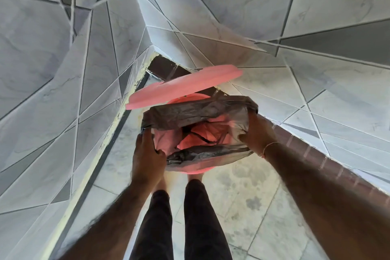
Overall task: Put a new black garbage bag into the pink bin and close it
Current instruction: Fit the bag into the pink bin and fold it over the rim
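From the head camera, looking steeply down, the pink bin (195, 170) stands on the tiled floor in a corner between tiled walls, just in front of the person's feet, with its pink lid (183, 86) raised and tipped back toward the corner. The black garbage bag (196, 112) is draped over the mouth, thin enough that pink shows through inside. The left hand (147, 156) presses on the near-left rim, thumb hooked inward over the film and the other fingers lying close together down the outside; the right hand (256, 133) grips the right rim, thumb inside and fingers curled around the folded edge, though its fingertips are hidden. The step in hand looks to be cuffing the bag's edge over the rim. To do it well, I would draw the film evenly outward and down on both sides, without overstretching it, then push the slack into the bin so the lid can shut. The bin's long axis is upright, running nearly along the line of sight, with the mouth facing up at the camera; the bag's opening points the same way.
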A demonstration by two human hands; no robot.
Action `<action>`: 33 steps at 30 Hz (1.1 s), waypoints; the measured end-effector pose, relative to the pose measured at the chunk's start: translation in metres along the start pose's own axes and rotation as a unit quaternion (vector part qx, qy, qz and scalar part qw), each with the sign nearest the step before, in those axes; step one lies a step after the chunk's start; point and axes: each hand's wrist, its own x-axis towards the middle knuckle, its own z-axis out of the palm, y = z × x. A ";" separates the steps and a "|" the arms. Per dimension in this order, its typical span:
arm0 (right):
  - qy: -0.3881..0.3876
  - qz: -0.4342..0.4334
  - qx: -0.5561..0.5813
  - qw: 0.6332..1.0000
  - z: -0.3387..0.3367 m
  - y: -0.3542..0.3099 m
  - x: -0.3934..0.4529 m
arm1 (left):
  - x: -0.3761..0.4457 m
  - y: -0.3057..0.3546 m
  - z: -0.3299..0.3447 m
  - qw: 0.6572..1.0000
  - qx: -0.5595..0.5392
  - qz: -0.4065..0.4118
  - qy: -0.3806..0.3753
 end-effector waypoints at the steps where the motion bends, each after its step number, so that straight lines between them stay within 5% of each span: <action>1: -0.014 0.004 -0.002 1.000 0.005 0.002 0.003 | 0.003 -0.002 0.004 1.000 0.011 0.002 -0.004; 10: -0.105 0.062 -0.078 0.989 0.076 0.028 0.002 | 0.020 -0.066 0.015 0.989 0.128 -0.040 -0.065; 26: -0.020 0.119 0.065 0.991 0.130 0.081 0.029 | 0.041 -0.122 0.056 0.979 0.194 -0.013 -0.055; 33: 0.039 -0.041 0.100 0.993 0.103 0.065 0.066 | 0.101 -0.105 0.037 0.977 0.195 0.062 -0.053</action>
